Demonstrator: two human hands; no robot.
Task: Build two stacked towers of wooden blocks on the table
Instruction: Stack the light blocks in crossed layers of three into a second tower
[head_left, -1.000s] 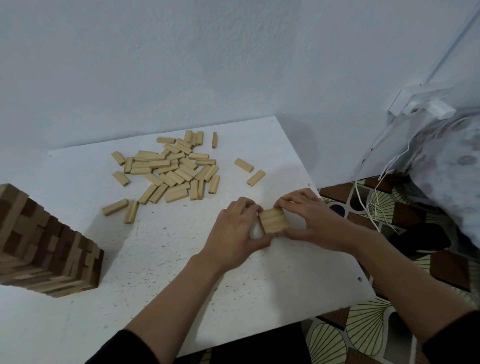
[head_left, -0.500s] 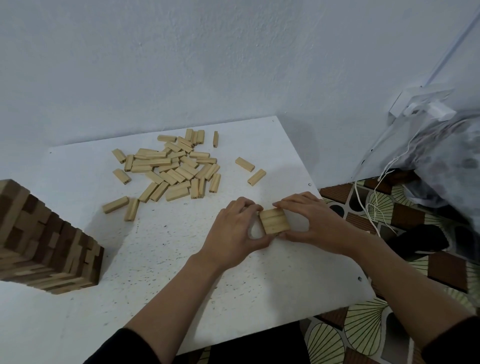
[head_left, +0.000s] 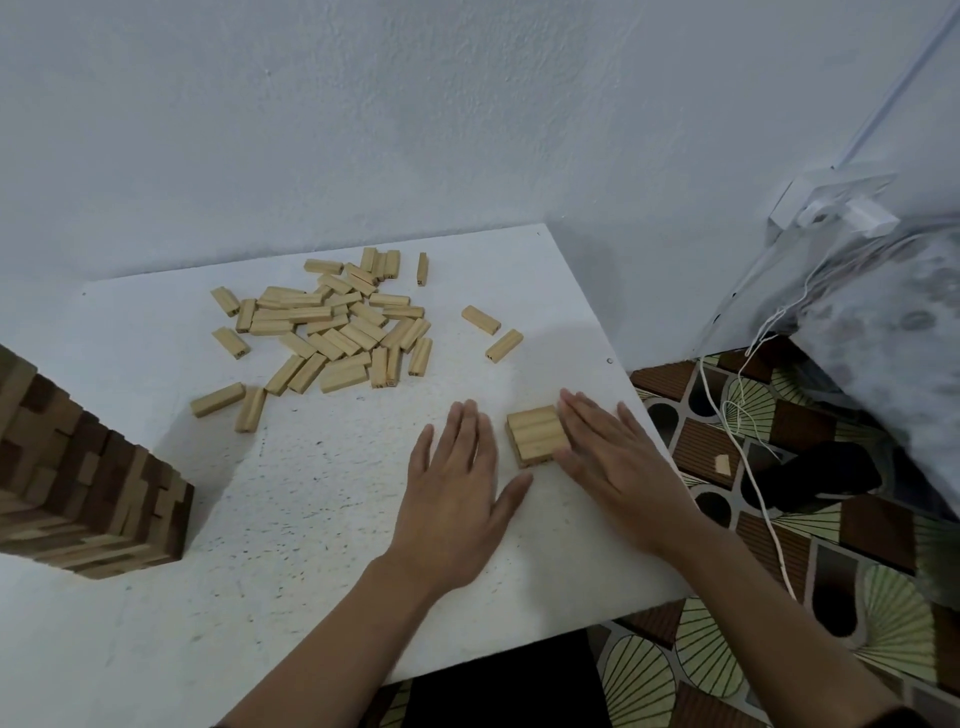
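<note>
Fingers (head_left: 470, 426) of both hands lie stretched out straight, palms down, grasping nothing. Between the hands sits a low stack (head_left: 537, 434) of pale wooden blocks, three side by side on top with the edge of another layer showing beneath, near the right edge of the white worktop (head_left: 311, 519). The left hand (head_left: 457, 499) rests flat just left of the stack, its thumb tip close to the stack's near corner; whether it touches cannot be told. The right hand (head_left: 618, 462) lies flat with its inner edge against the stack's right side.

Farther back, a loose pile (head_left: 337, 327) of the same blocks is scattered flat on the worktop, with two strays (head_left: 480, 319) lying to its right. At the far left, partly cut off by the view, stands a tall tower (head_left: 88, 488) of light and dark blocks.

Right of the worktop, the floor (head_left: 779, 545) has a brown and green fan pattern. A white cord (head_left: 748, 467) trails across it from a wall socket (head_left: 836, 208), past a dark object (head_left: 810, 475) too unclear to name.
</note>
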